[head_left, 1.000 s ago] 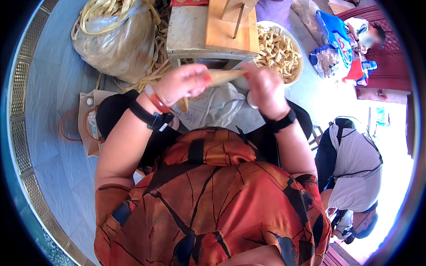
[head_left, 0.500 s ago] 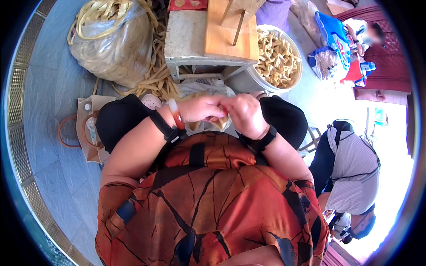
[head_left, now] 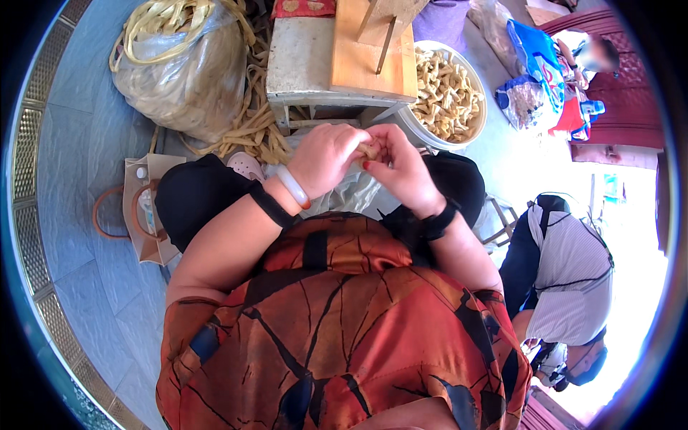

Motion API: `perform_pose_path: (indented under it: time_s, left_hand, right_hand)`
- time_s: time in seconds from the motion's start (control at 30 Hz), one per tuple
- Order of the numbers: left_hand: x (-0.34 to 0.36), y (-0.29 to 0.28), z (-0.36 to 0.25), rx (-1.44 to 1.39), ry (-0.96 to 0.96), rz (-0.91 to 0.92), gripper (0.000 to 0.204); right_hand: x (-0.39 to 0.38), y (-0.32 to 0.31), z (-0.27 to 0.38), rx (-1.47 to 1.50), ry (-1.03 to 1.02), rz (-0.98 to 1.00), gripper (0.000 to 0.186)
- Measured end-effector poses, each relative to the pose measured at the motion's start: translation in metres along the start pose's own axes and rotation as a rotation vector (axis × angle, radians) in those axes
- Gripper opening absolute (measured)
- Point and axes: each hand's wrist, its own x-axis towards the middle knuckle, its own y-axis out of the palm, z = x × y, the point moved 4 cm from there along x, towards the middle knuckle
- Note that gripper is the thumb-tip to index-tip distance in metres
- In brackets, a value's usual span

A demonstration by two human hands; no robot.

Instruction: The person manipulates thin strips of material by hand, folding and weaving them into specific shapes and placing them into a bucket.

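Observation:
Above my lap, my left hand [head_left: 322, 159] and my right hand [head_left: 401, 168] meet at the fingertips. Between them is a small tan knotted strip [head_left: 369, 150], pinched from both sides and partly hidden by the fingers. Ahead to the right, a white bucket [head_left: 482, 123] is heaped with similar tan knotted strips [head_left: 446, 97]. Long flat tan strips [head_left: 247, 132] spill beside a big clear plastic bag [head_left: 183, 100] at the far left. Below my hands, crumpled clear plastic [head_left: 351, 192] lies between my knees.
Straight ahead stands a worn low table [head_left: 301, 61] with a wooden board [head_left: 373, 64] on it. A paper bag [head_left: 147, 247] with brown handles is by my left knee. To the right, one person [head_left: 566, 272] bends over; another [head_left: 595, 57] is farther off, near blue bags [head_left: 534, 50].
Both hands have moved forward, away from my body. My right hand has turned so its thumb and fingers show, and the small knotted strip is now visible between the fingertips.

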Motion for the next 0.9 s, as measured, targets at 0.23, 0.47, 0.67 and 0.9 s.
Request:
perform_pose_path:
  time_s: [0.23,0.47,0.67,0.9]
  left_hand:
    - [-0.024,0.023,0.037,-1.093,-0.722,0.111,0.018]
    - [-0.017,0.015,0.032,-1.398,-0.702,0.121,0.026]
    - [-0.011,0.007,0.028,-1.148,-0.532,0.098,0.019]
    - [-0.008,0.0,0.019,-1.157,-0.597,0.159,0.024]
  right_hand:
    - [0.008,-0.001,0.011,-0.761,-0.505,-0.217,0.032]
    - [-0.001,-0.009,0.027,-0.603,-0.546,-0.085,0.021]
    - [0.003,-0.012,-0.004,-0.342,0.001,-0.008,0.01]
    - [0.0,-0.01,0.037,-0.819,-0.408,-0.033,0.015]
